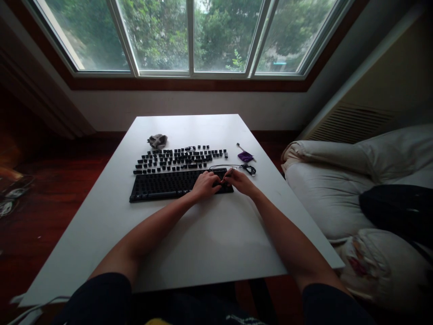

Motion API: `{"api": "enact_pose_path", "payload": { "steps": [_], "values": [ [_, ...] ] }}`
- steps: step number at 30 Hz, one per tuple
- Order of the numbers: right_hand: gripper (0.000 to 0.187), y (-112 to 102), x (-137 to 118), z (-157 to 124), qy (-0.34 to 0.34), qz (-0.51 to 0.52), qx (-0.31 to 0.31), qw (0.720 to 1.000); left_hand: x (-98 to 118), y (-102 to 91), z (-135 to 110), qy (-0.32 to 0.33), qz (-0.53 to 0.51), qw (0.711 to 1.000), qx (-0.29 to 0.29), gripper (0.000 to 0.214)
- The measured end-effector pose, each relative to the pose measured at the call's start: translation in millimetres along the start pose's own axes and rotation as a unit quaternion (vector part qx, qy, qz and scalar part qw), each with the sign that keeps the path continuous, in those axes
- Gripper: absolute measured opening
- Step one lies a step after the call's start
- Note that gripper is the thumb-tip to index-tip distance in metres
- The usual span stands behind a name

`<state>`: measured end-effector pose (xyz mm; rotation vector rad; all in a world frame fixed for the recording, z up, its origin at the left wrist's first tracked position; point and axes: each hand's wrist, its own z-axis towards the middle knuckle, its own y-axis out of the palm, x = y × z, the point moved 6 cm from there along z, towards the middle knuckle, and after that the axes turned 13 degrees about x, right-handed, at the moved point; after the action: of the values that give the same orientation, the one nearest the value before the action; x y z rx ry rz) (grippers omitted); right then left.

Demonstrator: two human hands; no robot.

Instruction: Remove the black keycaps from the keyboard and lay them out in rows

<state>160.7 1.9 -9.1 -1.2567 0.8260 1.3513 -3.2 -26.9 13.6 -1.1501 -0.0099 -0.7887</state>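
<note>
A black keyboard point(165, 184), its keycaps off over most of its visible face, lies on the white table. My left hand point(204, 185) rests on its right part, fingers and thumb apart, reaching toward the right end. Close beside it, my right hand point(241, 181) is closed in a pinch over the keyboard's right end. Something slim seems to be between those fingertips, too small to name. The fingertips of both hands nearly meet. Loose black keycaps point(182, 158) stand in rows behind the keyboard.
A coiled black cable point(249, 169) lies right of the keyboard. Beyond it are a purple cloth-like item point(245, 156) and a small brush-like stick point(241, 147). A crumpled grey cloth point(157, 141) sits at the back left. A pale sofa point(324, 194) stands right of the table point(189, 243).
</note>
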Motion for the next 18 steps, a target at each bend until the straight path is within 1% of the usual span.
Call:
{"api": "enact_pose_path", "payload": {
  "steps": [3, 7, 11, 15, 18],
  "values": [
    [0.033, -1, -1, 0, 0.004, 0.020, 0.006, 1.000, -4, 1.7, 0, -0.007, -0.005, 1.000, 0.007, 0.015],
    [0.035, -8, -7, 1, 0.024, 0.084, 0.038, 0.995, -4, 2.3, -2, -0.013, -0.023, 1.000, 0.017, 0.016],
    [0.038, -5, -8, 3, 0.025, 0.072, 0.048, 0.996, -4, -1.2, -2, -0.030, -0.049, 0.998, 0.034, 0.018],
    [0.042, -3, -2, 4, 0.025, 0.061, 0.103, 0.993, -8, -5.4, -2, -0.048, -0.083, 0.993, 0.063, 0.016],
    [0.046, -2, 5, 4, 0.051, 0.061, 0.118, 0.990, -10, -4.3, -1, -0.055, -0.131, 0.988, 0.066, 0.014]
  ]
}}
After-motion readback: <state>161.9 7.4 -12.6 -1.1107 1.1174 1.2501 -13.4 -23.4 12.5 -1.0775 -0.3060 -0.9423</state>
